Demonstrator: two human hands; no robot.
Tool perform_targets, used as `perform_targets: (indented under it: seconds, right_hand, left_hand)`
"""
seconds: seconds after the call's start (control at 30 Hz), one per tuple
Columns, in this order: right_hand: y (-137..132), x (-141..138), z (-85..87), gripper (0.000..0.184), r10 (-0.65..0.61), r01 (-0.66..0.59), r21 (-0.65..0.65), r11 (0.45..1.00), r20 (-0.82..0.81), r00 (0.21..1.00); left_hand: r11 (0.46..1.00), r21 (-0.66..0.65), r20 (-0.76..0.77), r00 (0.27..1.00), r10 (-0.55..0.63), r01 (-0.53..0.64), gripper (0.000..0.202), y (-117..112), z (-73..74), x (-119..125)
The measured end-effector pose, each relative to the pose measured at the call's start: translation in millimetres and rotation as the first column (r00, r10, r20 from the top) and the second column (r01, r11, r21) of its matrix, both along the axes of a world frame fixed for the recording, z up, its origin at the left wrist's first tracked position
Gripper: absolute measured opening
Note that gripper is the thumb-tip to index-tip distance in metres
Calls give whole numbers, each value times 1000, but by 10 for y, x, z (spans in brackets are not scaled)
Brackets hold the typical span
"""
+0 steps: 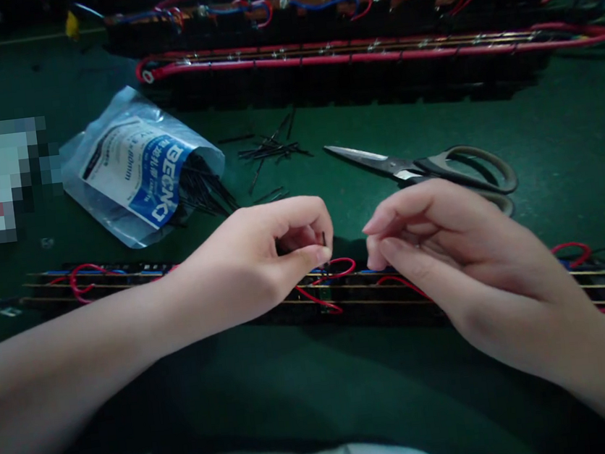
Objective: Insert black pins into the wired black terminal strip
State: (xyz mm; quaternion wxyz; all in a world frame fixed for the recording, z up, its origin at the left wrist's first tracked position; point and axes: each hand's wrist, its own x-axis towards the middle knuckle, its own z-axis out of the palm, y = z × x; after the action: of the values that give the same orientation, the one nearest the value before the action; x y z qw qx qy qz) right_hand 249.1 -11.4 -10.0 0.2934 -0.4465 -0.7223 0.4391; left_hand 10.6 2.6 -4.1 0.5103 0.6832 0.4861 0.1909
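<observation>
My left hand [283, 251] is closed in a pinch, thumb against index finger, just above a long black strip assembly [365, 296] with red and blue wires and brass-coloured rods. Between those fingertips shows a short dark piece of a black cable tie [324, 240]. My right hand [447, 247] hovers a little to the right over the same strip. Its fingers are curled in, the thumb close against a fingertip; whatever they may hold is hidden. A red wire loop [344, 266] lies on the strip between the two hands.
Scissors [397, 165] lie behind my right hand. A plastic bag [137, 173] spills black cable ties, with a loose pile [274, 146] beside it. Another strip with a red cable [316, 61] runs across the back of the green table [309, 379]. A blurred-out pale object [1, 166] is at left.
</observation>
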Motion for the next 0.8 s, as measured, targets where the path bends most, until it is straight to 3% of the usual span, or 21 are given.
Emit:
perform_targets:
  seconds: [0.2,0.43,0.6,0.8]
  right_hand:
    - [-2,-4,28,8,62,-62,45,997,18,998]
    - [53,-14,48,12,146,-160,147,976,100,984]
    - [36,-39,47,13,155,-175,177,969,119,981]
    - [67,0,71,12,145,-176,225,958,145,979]
  left_hand:
    - [998,2,-18,998,57,-57,12,-22,-7,20]
    - [999,-31,10,1000,28,-28,4,-3,-8,43]
    - [998,-56,31,999,-26,28,6,17,15,49]
    - [1000,-1,-42,999,3,-3,10,-6,-19,24]
